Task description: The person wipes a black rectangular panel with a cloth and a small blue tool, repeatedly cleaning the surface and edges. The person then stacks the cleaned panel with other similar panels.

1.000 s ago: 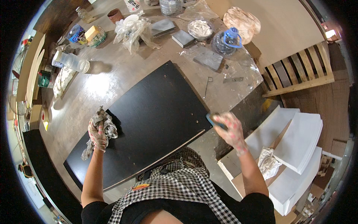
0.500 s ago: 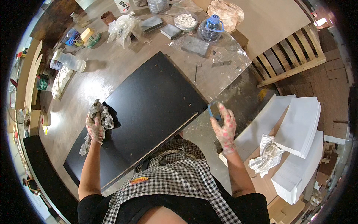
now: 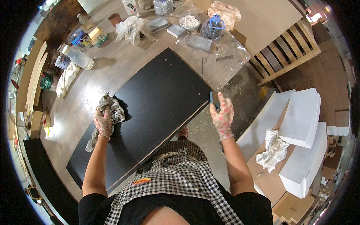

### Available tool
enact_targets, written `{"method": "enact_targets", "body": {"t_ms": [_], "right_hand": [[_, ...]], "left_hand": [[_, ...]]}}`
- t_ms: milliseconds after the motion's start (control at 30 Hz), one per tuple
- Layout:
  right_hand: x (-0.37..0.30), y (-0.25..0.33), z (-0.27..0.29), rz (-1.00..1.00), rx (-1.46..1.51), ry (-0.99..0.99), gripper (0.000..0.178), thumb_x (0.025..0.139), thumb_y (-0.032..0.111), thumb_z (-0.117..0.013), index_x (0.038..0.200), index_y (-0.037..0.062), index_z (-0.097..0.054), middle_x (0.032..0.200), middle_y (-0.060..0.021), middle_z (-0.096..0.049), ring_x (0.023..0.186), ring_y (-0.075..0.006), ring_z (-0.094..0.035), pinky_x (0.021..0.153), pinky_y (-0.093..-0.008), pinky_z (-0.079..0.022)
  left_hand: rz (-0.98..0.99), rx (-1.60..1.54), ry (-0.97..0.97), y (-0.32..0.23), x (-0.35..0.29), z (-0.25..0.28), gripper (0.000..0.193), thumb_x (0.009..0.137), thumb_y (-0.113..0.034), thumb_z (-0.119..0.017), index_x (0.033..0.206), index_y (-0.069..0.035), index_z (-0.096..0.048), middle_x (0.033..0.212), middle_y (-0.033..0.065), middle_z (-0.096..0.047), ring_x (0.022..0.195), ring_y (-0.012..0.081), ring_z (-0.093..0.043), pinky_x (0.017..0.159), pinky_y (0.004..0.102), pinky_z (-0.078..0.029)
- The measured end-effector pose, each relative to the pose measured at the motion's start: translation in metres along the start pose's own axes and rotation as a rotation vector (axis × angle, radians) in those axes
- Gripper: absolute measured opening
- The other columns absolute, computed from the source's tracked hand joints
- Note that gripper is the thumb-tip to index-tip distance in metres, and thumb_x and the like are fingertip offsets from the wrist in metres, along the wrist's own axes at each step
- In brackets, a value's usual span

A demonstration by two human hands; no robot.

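A large black panel (image 3: 153, 97) with small holes lies at a slant across the table. On its left part my left hand (image 3: 103, 122), in a thin pink-dotted glove, is closed on a crumpled, stained grey rag (image 3: 113, 107). My right hand (image 3: 223, 116), gloved alike, is at the panel's right corner. It grips a small flat pad (image 3: 215, 99) with a blue side, held on edge by that corner. My fingers partly cover the pad, and I cannot tell whether it touches the panel.
On the table's (image 3: 101, 75) far side stand a blue-capped water jug (image 3: 212, 28), plastic bags (image 3: 133, 30), a clear bottle (image 3: 78, 58) and several grey blocks (image 3: 200, 43). White boards (image 3: 300, 116) and a white cloth (image 3: 272, 150) lie at right, beyond the floor gap. A slatted wooden pallet (image 3: 287, 48) is farther back.
My right hand has risen slightly, and the pad has turned more edge-on beside the panel's corner. The whole view has shifted a little; my left hand still holds the rag on the panel.
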State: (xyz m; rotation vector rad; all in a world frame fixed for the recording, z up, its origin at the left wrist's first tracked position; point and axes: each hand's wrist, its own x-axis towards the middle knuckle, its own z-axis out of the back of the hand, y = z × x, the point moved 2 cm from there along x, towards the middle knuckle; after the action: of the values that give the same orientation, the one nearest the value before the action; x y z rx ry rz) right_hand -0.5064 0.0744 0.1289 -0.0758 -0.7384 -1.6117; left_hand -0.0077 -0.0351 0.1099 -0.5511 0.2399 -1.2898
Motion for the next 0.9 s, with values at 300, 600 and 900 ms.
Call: {"method": "enact_targets", "body": {"t_ms": [300,600,900], "right_hand": [[-0.06,0.12,0.0,0.011,0.067,0.207,0.062,0.083,0.029,-0.075,0.139,0.0128,-0.054,0.097,-0.0125,-0.054,0.084,-0.0316,-0.058,0.071,-0.0456,-0.05],[-0.005,0.049,-0.008,-0.18,-0.159,0.212,0.045,0.081,0.028,-0.074,0.119,0.0048,-0.067,0.105,-0.0195,-0.061,0.098,-0.0377,-0.063,0.085,-0.0477,-0.051],[0.006,0.055,-0.01,0.037,-0.205,0.03,0.046,0.081,0.022,-0.074,0.123,0.0053,-0.063,0.097,-0.0166,-0.058,0.089,-0.037,-0.061,0.078,-0.0476,-0.052]], "left_hand": [[-0.146,0.035,0.162,-0.002,-0.003,0.012,0.056,0.088,-0.027,-0.064,0.136,0.0,-0.054,0.131,0.0218,-0.059,0.121,0.039,-0.055,0.105,0.0455,-0.041],[-0.183,0.089,0.119,-0.002,-0.005,0.009,0.054,0.087,-0.024,-0.065,0.136,-0.005,-0.055,0.135,0.0173,-0.058,0.125,0.0357,-0.054,0.106,0.0441,-0.041],[-0.146,0.033,0.112,-0.005,-0.001,0.007,0.054,0.084,-0.021,-0.066,0.136,-0.008,-0.056,0.135,0.0149,-0.058,0.123,0.0345,-0.055,0.107,0.0426,-0.04]]}}
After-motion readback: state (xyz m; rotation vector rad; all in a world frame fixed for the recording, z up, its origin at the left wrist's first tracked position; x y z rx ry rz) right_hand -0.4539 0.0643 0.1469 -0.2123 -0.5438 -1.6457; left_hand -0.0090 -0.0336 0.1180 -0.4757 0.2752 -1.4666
